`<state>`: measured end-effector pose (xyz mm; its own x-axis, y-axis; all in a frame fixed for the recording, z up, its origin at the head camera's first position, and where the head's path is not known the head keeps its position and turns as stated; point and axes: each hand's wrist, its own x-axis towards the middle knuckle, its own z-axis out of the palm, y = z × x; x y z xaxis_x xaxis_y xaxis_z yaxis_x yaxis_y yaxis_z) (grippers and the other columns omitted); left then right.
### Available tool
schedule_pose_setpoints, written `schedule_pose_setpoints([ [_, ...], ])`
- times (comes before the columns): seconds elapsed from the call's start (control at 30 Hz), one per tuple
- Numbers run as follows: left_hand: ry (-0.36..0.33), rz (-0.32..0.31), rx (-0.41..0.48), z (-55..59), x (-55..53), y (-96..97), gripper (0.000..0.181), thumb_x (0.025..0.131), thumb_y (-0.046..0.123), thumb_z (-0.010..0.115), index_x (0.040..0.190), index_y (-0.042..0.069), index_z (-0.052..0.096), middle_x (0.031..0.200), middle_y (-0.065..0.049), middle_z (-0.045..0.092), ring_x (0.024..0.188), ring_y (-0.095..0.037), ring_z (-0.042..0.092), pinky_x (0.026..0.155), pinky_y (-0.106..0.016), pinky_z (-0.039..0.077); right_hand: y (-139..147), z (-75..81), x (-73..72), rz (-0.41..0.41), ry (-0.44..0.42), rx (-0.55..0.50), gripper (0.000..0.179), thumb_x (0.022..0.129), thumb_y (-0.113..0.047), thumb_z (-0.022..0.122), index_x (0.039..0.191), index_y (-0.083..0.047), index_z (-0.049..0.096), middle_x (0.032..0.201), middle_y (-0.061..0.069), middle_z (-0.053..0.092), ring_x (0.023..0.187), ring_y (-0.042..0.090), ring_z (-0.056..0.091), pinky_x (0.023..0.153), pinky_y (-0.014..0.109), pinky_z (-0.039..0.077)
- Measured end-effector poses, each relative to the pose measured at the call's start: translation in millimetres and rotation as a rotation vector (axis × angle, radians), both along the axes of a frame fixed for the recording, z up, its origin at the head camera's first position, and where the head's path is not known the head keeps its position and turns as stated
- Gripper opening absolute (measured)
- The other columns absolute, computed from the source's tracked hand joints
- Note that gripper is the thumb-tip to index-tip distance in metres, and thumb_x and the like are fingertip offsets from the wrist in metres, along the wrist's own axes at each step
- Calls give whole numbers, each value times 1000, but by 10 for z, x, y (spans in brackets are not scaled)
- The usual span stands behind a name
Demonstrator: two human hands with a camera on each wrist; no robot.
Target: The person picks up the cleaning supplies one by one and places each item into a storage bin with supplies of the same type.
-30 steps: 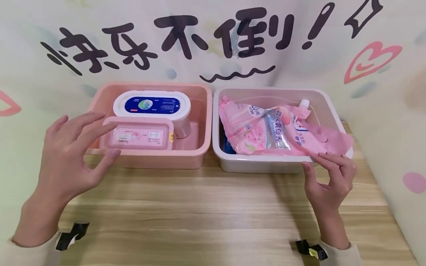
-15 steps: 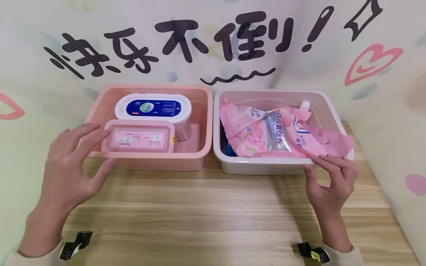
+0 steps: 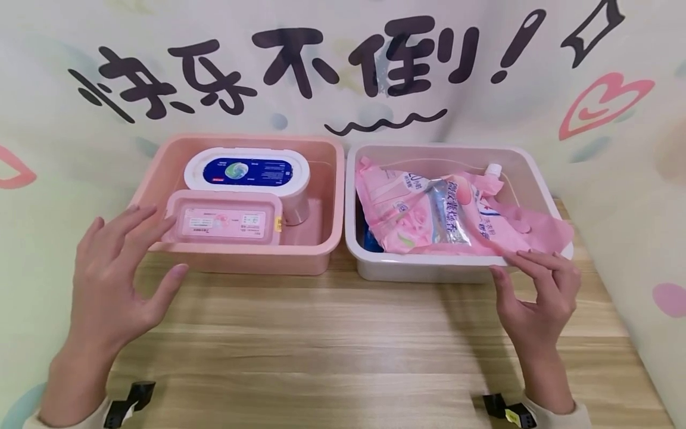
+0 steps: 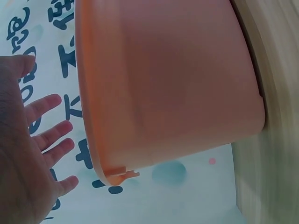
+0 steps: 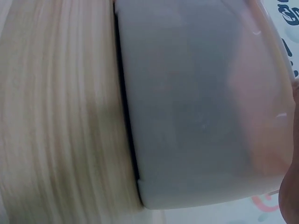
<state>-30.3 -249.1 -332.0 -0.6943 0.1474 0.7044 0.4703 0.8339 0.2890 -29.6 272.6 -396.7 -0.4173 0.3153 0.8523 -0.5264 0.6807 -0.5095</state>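
Note:
In the head view my left hand (image 3: 109, 286) is spread at the near left corner of a pink plastic bin (image 3: 257, 262); the left wrist view shows the fingers apart from its rim. That bin holds an oval white-lidded tub (image 3: 198, 173) and a smaller pink lidded box (image 3: 182, 215). Loosely bent, my right hand (image 3: 541, 298) has its fingertips at the front right rim of a white bin (image 3: 423, 271); I cannot tell whether they touch it. A crumpled pink laundry detergent bag (image 3: 402, 220) lies in the white bin, overhanging its right front corner.
Both bins stand side by side on a wood-grain table (image 3: 343, 357). Behind them hangs a pale printed cloth (image 3: 311, 113) with black lettering. A white-capped spout (image 3: 493, 170) and something blue (image 3: 371, 239) show beside the bag.
My left hand has drawn slightly down and back from the pink bin. The right hand stays at the white bin's rim, and the bins' contents have not moved.

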Motion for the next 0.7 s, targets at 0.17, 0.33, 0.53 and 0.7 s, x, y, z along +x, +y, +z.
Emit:
schedule_pose_setpoints([
  [0.17, 25, 0, 21, -29, 0, -17, 76, 98, 69, 52, 131, 3, 72, 134, -28, 68, 126, -50, 57, 125, -70, 26, 7, 47, 8, 9, -11, 27, 56, 87, -49, 85, 93, 7, 79, 92, 29, 67, 105, 9, 59, 101, 23, 35],
  [0.33, 67, 3, 56, -43, 4, 8, 75, 98, 69, 52, 127, 3, 73, 130, -29, 69, 124, -51, 57, 124, -66, 29, 1, 92, 24, 9, 0, 39, 56, 87, -47, 86, 91, 8, 78, 91, 29, 68, 102, 15, 61, 101, 22, 36],
  [0.53, 189, 19, 186, -91, 58, 94, 69, 97, 63, 58, 109, -2, 75, 120, -32, 67, 119, -46, 60, 118, -33, 34, -27, 188, 45, 15, 17, 77, 53, 89, -45, 84, 90, 8, 78, 90, 30, 67, 93, 40, 58, 100, 21, 37],
  [0.7, 256, 9, 276, -207, 144, 104, 60, 96, 52, 62, 100, -7, 75, 107, -34, 67, 105, -43, 60, 108, -16, 35, -77, 227, 61, 16, 44, 116, 51, 91, -44, 81, 91, 7, 78, 91, 30, 67, 92, 50, 53, 100, 22, 35],
])
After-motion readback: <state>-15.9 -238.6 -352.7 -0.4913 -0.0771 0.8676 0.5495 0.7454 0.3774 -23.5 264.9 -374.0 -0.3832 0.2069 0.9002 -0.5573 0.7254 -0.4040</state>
